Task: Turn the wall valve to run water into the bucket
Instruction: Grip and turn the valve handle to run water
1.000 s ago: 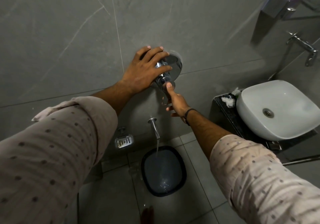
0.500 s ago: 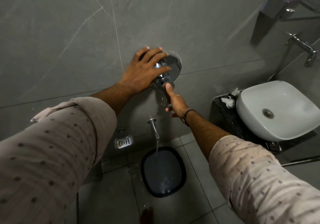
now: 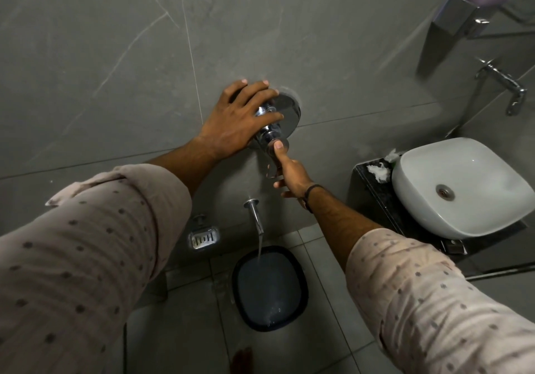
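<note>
1. Water (image 3: 259, 247) runs in a thin stream from the spout (image 3: 254, 216) low on the wall, falling into the dark bucket (image 3: 269, 286) that stands on the floor tiles right under it

2. Valve (image 3: 272, 121), chrome with a round plate behind it, sits on the grey wall (image 3: 115, 40) above the spout, between the two arms

3. Left hand (image 3: 240, 118) lies over the valve body with fingers spread wide, the fingertips draped across the chrome knob and the palm against the wall; it covers rather than clenches, so I judge it a loose bracing hold

4. Right hand (image 3: 289, 171) reaches up from below, its thumb (image 3: 278, 145) pressed on the small round end of the lever; the other fingers curl away and grip nothing that I can see

5. Handling, as a judgement: the valve is rigid metal fixed to the wall, so no weight to carry, only turning resistance; polished chrome looks slippery, more so if wet, and a fingertip push may slide off

6. Best hold is probably the lever end, where leverage is greatest, pinched between thumb and forefinger instead of pushed by the thumb alone

7. Bucket seems light plastic and only shallowly filled, so it could shift if knocked

8. Washbasin (image 3: 463, 188) sits well apart to the right, a soap dish (image 3: 202, 239) on the wall to the left of the spout
</note>
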